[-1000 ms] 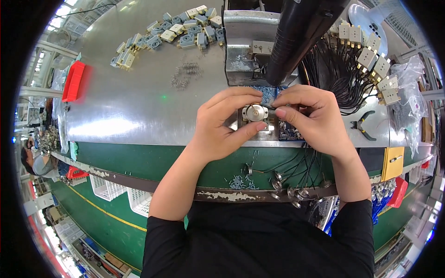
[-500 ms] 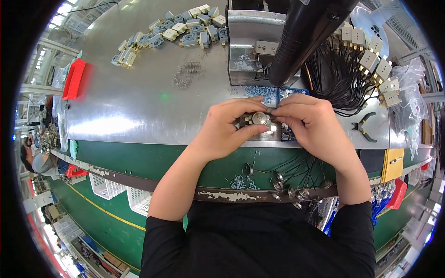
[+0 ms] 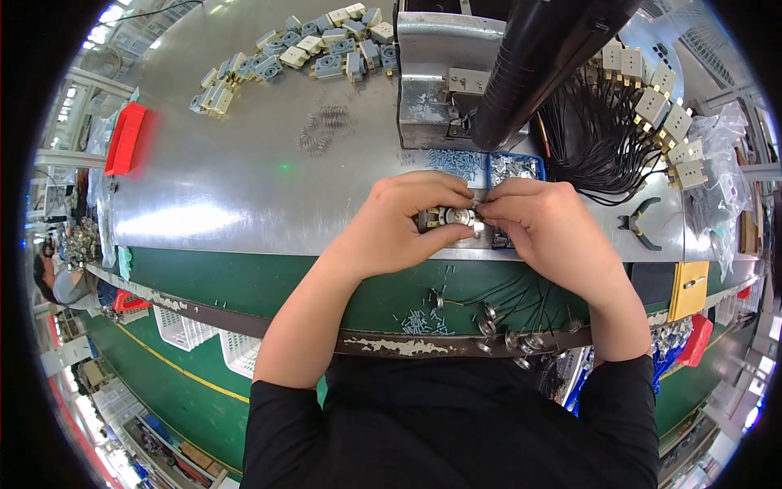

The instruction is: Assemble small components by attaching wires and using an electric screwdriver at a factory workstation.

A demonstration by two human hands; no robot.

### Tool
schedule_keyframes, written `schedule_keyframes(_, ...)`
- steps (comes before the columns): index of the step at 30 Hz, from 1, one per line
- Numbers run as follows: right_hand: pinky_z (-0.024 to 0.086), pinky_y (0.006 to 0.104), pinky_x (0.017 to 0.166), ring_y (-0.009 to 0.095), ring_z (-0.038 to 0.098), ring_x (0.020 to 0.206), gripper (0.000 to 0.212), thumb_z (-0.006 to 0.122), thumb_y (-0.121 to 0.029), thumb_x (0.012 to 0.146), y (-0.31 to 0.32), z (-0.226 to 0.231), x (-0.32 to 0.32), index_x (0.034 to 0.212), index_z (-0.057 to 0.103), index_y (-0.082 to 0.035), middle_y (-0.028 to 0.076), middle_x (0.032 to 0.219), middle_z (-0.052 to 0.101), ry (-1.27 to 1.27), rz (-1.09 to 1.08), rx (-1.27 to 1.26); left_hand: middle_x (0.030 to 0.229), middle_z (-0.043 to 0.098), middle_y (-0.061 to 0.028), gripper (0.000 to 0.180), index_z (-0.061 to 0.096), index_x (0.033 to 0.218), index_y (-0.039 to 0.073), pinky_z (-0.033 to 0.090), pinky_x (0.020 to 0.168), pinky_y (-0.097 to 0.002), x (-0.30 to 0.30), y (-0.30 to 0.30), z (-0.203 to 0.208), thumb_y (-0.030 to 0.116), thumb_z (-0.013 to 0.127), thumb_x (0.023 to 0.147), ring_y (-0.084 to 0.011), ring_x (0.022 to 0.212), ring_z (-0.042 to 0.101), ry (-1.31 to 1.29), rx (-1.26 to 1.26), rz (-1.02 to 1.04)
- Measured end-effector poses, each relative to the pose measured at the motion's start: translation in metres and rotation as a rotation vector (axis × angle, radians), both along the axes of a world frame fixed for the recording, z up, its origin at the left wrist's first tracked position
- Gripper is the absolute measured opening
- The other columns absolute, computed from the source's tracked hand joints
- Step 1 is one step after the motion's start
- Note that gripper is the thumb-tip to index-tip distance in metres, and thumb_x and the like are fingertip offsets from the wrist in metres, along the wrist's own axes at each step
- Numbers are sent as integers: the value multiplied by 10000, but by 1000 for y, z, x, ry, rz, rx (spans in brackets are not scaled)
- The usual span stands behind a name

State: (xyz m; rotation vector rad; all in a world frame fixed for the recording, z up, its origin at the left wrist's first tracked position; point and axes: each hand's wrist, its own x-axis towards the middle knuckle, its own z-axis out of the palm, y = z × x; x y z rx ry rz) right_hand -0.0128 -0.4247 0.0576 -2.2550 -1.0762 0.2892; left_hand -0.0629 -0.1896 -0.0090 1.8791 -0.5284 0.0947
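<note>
A round silver metal part (image 3: pixel 461 217) is sitting on the grey metal surface (image 3: pixel 236 179), left of the blue plastic tray (image 3: pixel 541 169). The left hand (image 3: pixel 397 224) is clasping it; the right hand (image 3: pixel 547 222) is working beside it, grip unclear. Steady bracing seems advisable. The right hand is now sitting nearer, exposing the tray's far compartment.

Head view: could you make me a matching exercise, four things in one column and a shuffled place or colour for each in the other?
Things
1. round metal part
2. pliers
3. long bin
4. springs

Places or colours
A. red
B. in a loose pile, beyond and to the left of the left hand
C. between the two hands
D. on the metal table, to the right of the right hand

Pairs: 1-C, 2-D, 3-A, 4-B
</note>
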Motion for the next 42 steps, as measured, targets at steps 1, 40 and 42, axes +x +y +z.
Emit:
schedule_keyframes(1, 610, 411, 802, 376, 739, 896, 179, 707, 49, 827, 1, 1, 0, 992, 774, 28, 164, 990, 754, -17, 9, -26, 1177, 764, -163, 358, 759, 1102, -2, 575, 982, -410, 0, 1, 0, 50, 899, 776, -316, 1130, 731, 2, -2, 1)
schedule_keyframes(40, 592, 356, 820, 290, 751, 947, 192, 775, 81, 783, 11, -12, 12, 956, 766, -4, 132, 1011, 774, -101, 5, 156, 1164, 745, -164, 316, 733, 1050, -10, 581, 906, -417, -1, 4, -8, 97, 885, 794, -350, 1049, 724, -59, -47, 9)
schedule_keyframes(42, 588, 362, 805, 294, 743, 928, 165, 789, 70, 771, 8, -16, 16, 918, 770, -2, 126, 987, 772, -121, 130, 140, 1179, 738, -170, 320, 727, 1039, -7, 580, 912, -423, -2, 4, -9, 101, 891, 786, -357, 1063, 720, -33, -57, 6)
